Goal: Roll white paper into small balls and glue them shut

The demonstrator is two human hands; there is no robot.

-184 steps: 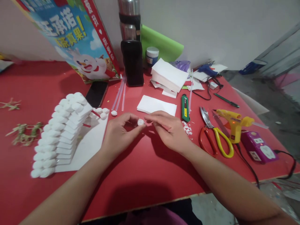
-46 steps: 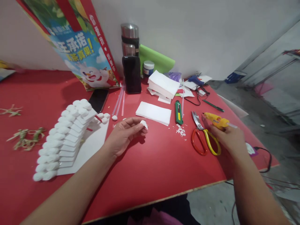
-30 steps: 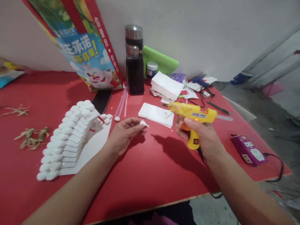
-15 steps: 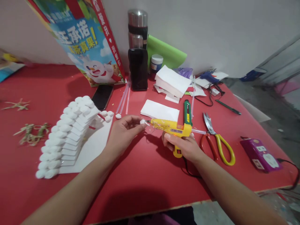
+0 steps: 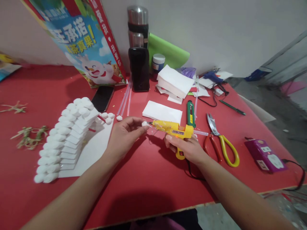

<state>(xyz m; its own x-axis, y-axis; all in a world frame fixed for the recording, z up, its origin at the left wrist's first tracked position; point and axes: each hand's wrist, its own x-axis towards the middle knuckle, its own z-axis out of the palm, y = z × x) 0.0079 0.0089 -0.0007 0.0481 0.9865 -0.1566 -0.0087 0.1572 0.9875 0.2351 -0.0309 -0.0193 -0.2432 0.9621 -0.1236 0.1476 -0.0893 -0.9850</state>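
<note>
Between thumb and fingers, my left hand [image 5: 127, 134] pinches a small white ball [image 5: 145, 124]. My right hand [image 5: 184, 145] is wrapped round the handle of a yellow hot glue gun [image 5: 171, 128], whose nozzle meets or nearly meets the ball. A clear glue stick [image 5: 200, 132] pokes out of the gun's back end. To the left stands a curved white stair-like model [image 5: 72, 143] on a white base, its outer side covered with rows of white rounded pieces [image 5: 57, 137]. A few loose white pieces [image 5: 109, 120] lie by the model's far end.
Folded white paper [image 5: 162, 110], a green utility knife [image 5: 191, 113] and red-and-yellow-handled scissors [image 5: 213, 126] lie beyond and beside the gun. A purple power socket [image 5: 265, 156] sits at right. Behind are an upright black phone [image 5: 139, 69], a steel flask [image 5: 137, 19] and a printed bag [image 5: 83, 44].
The whole view has shifted slightly, so things appear a little further left. Both hands keep the same hold, with the nozzle still at the white ball.
</note>
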